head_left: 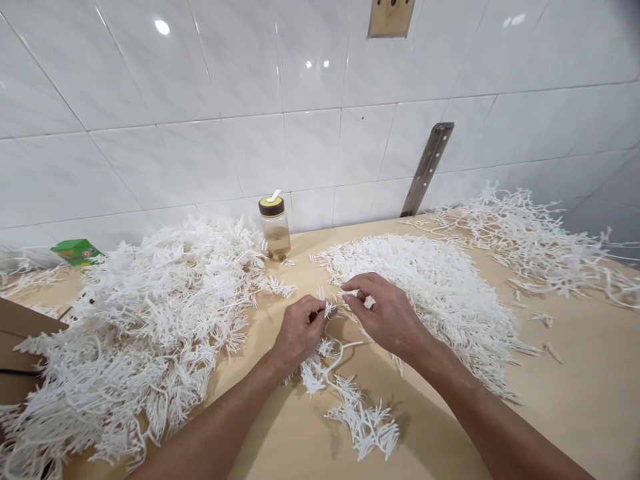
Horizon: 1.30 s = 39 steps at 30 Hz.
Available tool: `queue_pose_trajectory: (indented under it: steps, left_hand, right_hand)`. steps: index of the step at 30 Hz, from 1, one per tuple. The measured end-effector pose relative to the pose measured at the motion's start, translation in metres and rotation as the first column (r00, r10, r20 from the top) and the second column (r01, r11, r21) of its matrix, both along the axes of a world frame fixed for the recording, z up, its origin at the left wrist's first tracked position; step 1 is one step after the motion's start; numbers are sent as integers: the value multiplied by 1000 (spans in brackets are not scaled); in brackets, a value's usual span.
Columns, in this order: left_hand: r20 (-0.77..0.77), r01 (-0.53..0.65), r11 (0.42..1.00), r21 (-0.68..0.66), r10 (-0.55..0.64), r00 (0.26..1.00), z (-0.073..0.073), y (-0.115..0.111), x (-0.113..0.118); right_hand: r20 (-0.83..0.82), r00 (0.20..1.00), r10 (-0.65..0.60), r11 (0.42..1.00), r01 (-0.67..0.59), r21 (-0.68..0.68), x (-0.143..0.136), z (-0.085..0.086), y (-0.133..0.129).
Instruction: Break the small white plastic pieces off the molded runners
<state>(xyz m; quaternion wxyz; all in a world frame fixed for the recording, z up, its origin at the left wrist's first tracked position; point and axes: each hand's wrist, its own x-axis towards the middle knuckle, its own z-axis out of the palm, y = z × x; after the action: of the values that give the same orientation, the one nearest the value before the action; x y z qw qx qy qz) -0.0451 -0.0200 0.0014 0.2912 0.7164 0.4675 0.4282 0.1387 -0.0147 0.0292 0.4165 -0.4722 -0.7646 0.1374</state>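
Near the middle of the wooden table (430, 433), my left hand (301, 328) pinches a white branched plastic piece (330, 309) between thumb and fingers. Just to its right, my right hand (383, 312) has its thumb and index finger curved towards the piece; whether a small bit sits between the fingertips is too small to tell. A white branching strand (363, 417) with tufted ends hangs below my left hand and lies on the table. Beside my right hand spreads a flat heap of small white pieces (440, 280).
A large pile of white tufted strands (165, 313) covers the left side. Behind it are a green box (76, 251) and a lidded bottle (277, 233). Long white strands (525, 233) lie at the back right, near a metal bracket (427, 170) against the tiled wall.
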Motion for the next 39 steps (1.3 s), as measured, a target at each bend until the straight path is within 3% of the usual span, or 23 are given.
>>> queue_pose_trajectory:
  steps: [5,14,16,19,21,27,39]
  left_hand:
    - [-4,10,1000,-17,-10,1000,0,-1,0]
    - [-3,40,998,-49,-40,999,2,-3,0]
    - [-12,36,998,-60,-37,999,3,-3,0]
    - [-16,26,996,-81,-28,999,3,-4,0]
    - [-16,33,996,-83,-35,999,2,-3,0]
    - [-43,50,996,-69,-53,998,0,-2,-1]
    - [13,46,989,-141,-44,999,-1,-2,1]
  right_hand:
    - [18,990,139,988,-137,-65,-6,-1,-6]
    - [-4,989,145,982,-144,-122,-10,0,-9]
    - [-7,992,124,970,-123,-210,-9,5,-9]
    - [-47,991,122,904,-131,-407,-7,9,-8]
    - [-70,992,107,874,-127,-469,-6,9,-7]
    - [-16,995,97,948,-97,-302,-7,0,-6]
    - [19,977,212,965,-206,-164,-9,-4,-7]
